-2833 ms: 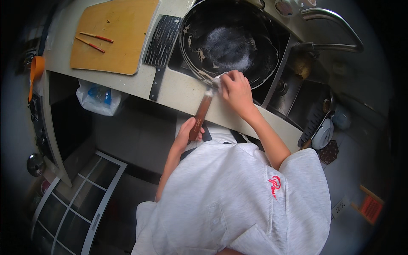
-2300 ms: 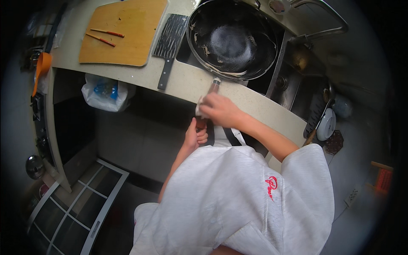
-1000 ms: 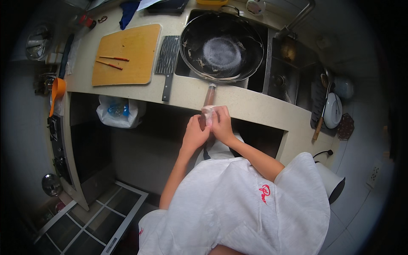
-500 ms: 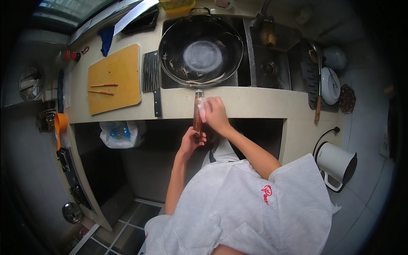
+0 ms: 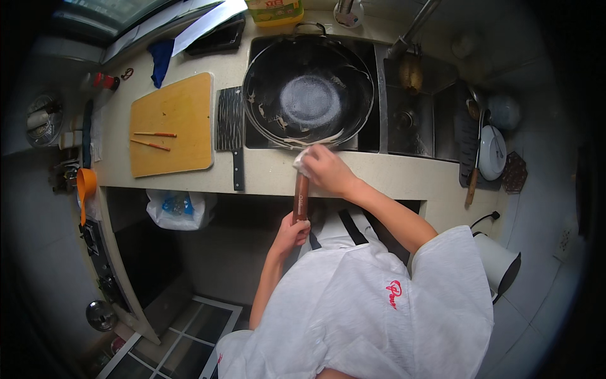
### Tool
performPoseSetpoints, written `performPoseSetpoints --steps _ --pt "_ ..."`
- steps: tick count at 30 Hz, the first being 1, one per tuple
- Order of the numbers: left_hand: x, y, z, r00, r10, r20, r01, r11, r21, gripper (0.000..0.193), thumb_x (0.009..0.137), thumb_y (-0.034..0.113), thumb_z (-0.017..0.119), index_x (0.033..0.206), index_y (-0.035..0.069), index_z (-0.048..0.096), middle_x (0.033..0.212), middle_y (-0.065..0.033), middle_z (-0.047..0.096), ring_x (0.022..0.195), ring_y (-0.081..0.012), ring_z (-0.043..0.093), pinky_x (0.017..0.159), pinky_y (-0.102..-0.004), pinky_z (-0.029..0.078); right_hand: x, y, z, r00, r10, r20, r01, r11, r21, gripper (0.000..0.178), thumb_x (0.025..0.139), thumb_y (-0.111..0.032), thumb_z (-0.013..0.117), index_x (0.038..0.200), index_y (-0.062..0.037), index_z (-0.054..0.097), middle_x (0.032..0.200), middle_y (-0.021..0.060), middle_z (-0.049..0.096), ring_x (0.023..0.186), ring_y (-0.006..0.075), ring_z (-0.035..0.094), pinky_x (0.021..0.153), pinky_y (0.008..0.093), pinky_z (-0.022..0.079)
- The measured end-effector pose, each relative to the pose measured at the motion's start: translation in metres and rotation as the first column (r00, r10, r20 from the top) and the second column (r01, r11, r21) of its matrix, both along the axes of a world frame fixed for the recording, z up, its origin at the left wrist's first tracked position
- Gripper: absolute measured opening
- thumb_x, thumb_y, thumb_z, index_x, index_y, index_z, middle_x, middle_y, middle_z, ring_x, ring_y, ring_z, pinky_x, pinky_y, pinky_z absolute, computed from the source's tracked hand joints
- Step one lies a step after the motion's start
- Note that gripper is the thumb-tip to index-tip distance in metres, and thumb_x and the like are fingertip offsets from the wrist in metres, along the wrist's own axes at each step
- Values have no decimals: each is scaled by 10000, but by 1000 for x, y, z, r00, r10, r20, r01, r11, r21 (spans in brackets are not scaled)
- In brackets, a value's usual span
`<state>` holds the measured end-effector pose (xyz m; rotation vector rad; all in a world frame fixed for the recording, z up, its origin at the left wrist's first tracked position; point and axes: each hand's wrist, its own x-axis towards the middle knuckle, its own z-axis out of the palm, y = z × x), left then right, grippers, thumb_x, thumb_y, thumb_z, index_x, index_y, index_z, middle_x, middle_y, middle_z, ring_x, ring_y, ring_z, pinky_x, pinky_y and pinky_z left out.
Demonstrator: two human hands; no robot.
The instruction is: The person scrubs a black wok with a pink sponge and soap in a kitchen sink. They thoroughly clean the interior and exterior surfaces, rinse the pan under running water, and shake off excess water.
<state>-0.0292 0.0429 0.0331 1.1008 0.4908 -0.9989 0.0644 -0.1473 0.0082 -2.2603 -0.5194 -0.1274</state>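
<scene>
A large black wok (image 5: 309, 101) rests on the cooktop, with pale residue stuck along its inner wall. Its brown wooden handle (image 5: 301, 197) points toward me over the counter's front edge. My left hand (image 5: 291, 234) is closed round the handle's near end. At the far end of the handle, close to the wok's rim, my right hand (image 5: 328, 172) presses a crumpled white cloth or tissue (image 5: 303, 163) against it. The fingers of my right hand are bunched over this wipe, so part of it is hidden.
Left of the wok lie a cleaver (image 5: 229, 120) and a wooden cutting board (image 5: 189, 114) with chopsticks (image 5: 154, 134) on it. A sink (image 5: 410, 129) is at the right, then a ladle (image 5: 475, 164) and a white kettle (image 5: 495, 262). A bag-lined bin (image 5: 180, 218) hangs below the counter.
My right hand has slid the wipe up the handle toward the wok's rim. My left hand stays at the handle's near end. The whole view has shifted slightly.
</scene>
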Motion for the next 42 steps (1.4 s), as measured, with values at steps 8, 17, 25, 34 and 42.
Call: performPoseSetpoints --steps 8,17,25,34,42 --pt "15 -1 -25 986 -135 -100 135 991 -8 213 814 218 688 766 84 529 627 -35 583 476 -109 526 442 -226 364 21 -20 -5 977 148 151 -95 946 -310 211 738 -111 571 913 5 552 960 134 532 865 266 575 673 326 533" --pt "18 -6 -39 995 -53 -81 52 999 -15 219 820 230 677 771 79 527 631 -19 560 545 -74 513 501 -213 378 29 -27 -4 981 159 115 -106 922 -371 318 727 -130 592 1020 -11 570 1106 149 532 923 262 546 776 346 491" --pt "2 -19 -51 986 157 -62 -152 985 80 188 803 76 686 742 44 511 582 9 477 472 -50 425 430 -204 322 33 -22 -10 959 280 41 -247 898 -363 332 697 -84 579 1015 10 572 1065 151 523 930 283 535 745 331 517" --pt "11 -26 -40 973 196 -125 -189 980 63 193 768 -18 652 731 53 476 573 17 447 428 -45 392 368 -207 275 34 -33 -11 942 334 33 -290 859 -422 297 701 -88 590 979 16 595 1077 178 530 951 283 543 720 310 530" --pt "9 -30 -33 964 226 -140 -215 973 90 168 753 5 645 732 53 485 568 15 452 441 -43 394 380 -209 280 44 -36 -11 913 404 -64 -395 829 -395 390 680 -45 607 1069 -9 596 1079 164 519 939 300 528 692 332 543"
